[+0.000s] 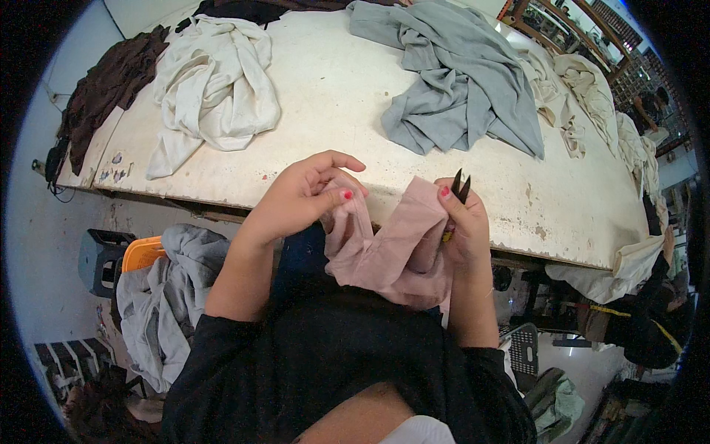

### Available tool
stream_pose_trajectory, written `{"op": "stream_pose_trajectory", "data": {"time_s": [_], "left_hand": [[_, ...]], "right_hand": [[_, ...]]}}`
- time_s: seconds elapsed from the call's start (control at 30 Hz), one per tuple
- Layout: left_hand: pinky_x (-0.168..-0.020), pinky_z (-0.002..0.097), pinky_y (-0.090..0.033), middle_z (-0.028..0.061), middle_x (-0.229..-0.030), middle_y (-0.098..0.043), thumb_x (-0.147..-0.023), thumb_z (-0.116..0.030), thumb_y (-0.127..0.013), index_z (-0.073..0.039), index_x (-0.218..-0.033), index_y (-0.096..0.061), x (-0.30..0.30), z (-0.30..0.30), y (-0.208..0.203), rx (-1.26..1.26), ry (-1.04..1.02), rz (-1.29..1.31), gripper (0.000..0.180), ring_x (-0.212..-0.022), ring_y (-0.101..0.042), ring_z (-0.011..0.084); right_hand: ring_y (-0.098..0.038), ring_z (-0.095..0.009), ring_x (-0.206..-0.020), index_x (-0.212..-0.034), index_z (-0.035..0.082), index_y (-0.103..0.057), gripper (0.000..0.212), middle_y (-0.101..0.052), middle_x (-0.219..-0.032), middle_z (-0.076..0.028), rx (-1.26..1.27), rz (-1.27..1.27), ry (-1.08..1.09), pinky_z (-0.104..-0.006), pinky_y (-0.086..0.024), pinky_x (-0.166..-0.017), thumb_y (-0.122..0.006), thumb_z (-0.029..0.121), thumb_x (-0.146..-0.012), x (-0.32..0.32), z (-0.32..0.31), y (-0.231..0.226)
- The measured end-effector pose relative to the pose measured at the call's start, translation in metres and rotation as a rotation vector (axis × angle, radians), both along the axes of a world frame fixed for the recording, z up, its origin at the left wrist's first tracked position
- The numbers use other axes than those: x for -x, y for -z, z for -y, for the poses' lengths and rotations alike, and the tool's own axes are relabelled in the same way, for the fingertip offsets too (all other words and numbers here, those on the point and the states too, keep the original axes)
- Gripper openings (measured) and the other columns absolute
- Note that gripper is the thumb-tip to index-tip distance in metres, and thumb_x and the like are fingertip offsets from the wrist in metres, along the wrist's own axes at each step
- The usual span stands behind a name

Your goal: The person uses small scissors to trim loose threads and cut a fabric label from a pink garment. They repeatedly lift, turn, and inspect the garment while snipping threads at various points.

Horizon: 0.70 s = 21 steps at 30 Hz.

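Observation:
A dusty-pink piece of fabric (pixel 396 255) hangs between my hands in front of my body, at the table's near edge. My left hand (pixel 314 192) pinches its left edge between thumb and fingers. My right hand (pixel 464 222) grips its right edge with the thumb on top. Tucked in that same hand is a pair of small dark thread snips (pixel 461 185), its two pointed blades apart and pointing up and away from me. A bit of yellow shows under the right fingers. The rest of the snips is hidden by the hand.
On the worn white table (pixel 325 96) lie white cloth (pixel 218 81), brown cloth (pixel 115 81), grey-blue cloth (pixel 466 81) and cream cloth (pixel 584 81). At left, grey cloth (pixel 174 288) drapes over an orange container (pixel 143 254) near a dark stool (pixel 101 259). A dark crate (pixel 523 348) stands lower right.

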State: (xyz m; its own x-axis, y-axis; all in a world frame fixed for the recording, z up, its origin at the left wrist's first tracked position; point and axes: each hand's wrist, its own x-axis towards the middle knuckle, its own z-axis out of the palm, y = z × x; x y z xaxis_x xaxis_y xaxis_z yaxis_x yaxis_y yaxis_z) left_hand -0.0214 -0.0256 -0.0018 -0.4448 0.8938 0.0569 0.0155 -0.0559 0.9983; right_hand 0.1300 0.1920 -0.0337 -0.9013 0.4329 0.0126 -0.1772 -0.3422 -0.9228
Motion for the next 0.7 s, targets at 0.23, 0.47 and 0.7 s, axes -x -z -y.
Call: {"op": "stream_pose_trajectory", "data": {"time_s": [0.23,0.47,0.7], "left_hand": [[-0.076,0.0185,-0.042,0.0019,-0.102,-0.063,-0.089,-0.007,-0.06,-0.002,-0.113,-0.058,-0.021,-0.03,0.006,-0.05,-0.082,0.004,0.025,-0.086,-0.054,0.0057],[-0.063,0.0194,-0.041,-0.0032,-0.08,-0.06,-0.085,-0.02,-0.069,-0.002,-0.1,-0.063,-0.028,-0.035,0.003,0.074,0.15,0.168,0.024,-0.071,-0.049,0.0015],[-0.044,0.0209,-0.033,-0.0064,-0.057,-0.048,-0.091,-0.026,-0.061,-0.004,-0.07,-0.059,-0.027,-0.046,0.012,0.197,0.216,-0.084,0.031,-0.05,-0.039,0.0015]], "right_hand": [[-0.051,-0.004,-0.066,-0.1,0.003,-0.062,0.019,-0.059,-0.078,0.003,0.13,-0.05,-0.109,-0.0171,-0.037,-0.057,-0.064,0.019,-0.089,-0.004,0.003,-0.011],[-0.052,-0.004,-0.067,-0.099,0.003,-0.062,0.018,-0.059,-0.079,0.003,0.196,-0.043,-0.124,-0.0172,-0.039,-0.059,-0.063,0.019,-0.09,0.0,0.004,-0.018],[-0.054,-0.007,-0.071,-0.096,0.002,-0.062,0.015,-0.06,-0.081,0.0,0.114,-0.07,-0.017,-0.0214,-0.042,-0.062,-0.064,0.016,-0.089,0.005,0.0,-0.026]]}}
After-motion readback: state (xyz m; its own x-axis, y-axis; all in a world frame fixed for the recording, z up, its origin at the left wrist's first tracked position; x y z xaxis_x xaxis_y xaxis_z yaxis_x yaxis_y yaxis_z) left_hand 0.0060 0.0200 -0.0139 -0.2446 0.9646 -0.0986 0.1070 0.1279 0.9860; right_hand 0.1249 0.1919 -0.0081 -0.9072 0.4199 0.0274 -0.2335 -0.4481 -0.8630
